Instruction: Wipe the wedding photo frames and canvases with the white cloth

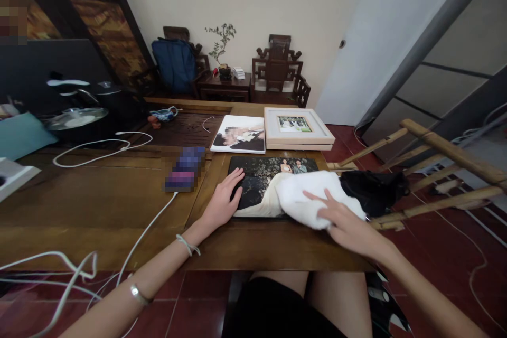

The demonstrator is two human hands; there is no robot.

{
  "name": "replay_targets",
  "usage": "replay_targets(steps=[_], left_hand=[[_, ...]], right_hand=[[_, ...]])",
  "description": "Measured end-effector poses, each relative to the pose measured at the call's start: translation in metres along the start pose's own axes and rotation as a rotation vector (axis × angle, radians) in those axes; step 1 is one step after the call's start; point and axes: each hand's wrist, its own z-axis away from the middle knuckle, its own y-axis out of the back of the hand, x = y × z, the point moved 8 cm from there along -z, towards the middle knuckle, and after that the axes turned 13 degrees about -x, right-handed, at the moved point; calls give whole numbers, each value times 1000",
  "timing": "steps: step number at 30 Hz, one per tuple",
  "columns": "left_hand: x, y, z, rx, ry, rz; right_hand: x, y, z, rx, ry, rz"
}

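A dark photo panel (253,190) lies flat on the wooden table before me. It shows two people and a long pale dress train. My left hand (228,194) rests on its left edge, fingers stretched out and holding nothing. On the panel's right part is a bunched white cloth (303,198), which hides that area and reaches past the edge. My right hand (336,217) presses and holds this cloth from above, with some fingers extended over it. Just behind the panel are a white photo print (238,140) and light wooden picture frames (299,142), stacked.
Left of the panel lies a pixelated phone (184,169) with a white cable (148,227). A glass-lidded pot (79,119) and a small blue-white teapot (164,114) stand farther left. At right are a bamboo chair (443,145) and a black bag (370,190).
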Motion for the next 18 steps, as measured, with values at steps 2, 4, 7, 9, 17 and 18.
replay_targets(steps=[2, 4, 7, 9, 17, 18], left_hand=[[1, 1, 0, 5, -5, 7], [1, 1, 0, 3, -10, 13], [1, 1, 0, 3, -10, 17], [0, 1, 0, 0, -6, 15], [-1, 0, 0, 5, -4, 14], [-1, 0, 0, 7, -1, 11]], right_hand=[[22, 17, -30, 20, -5, -1], [39, 35, -61, 25, 1, 6], [52, 54, -99, 5, 10, 7], [53, 59, -113, 20, 2, 4], [-2, 9, -63, 21, 21, 72], [-15, 1, -51, 0, 38, 76]])
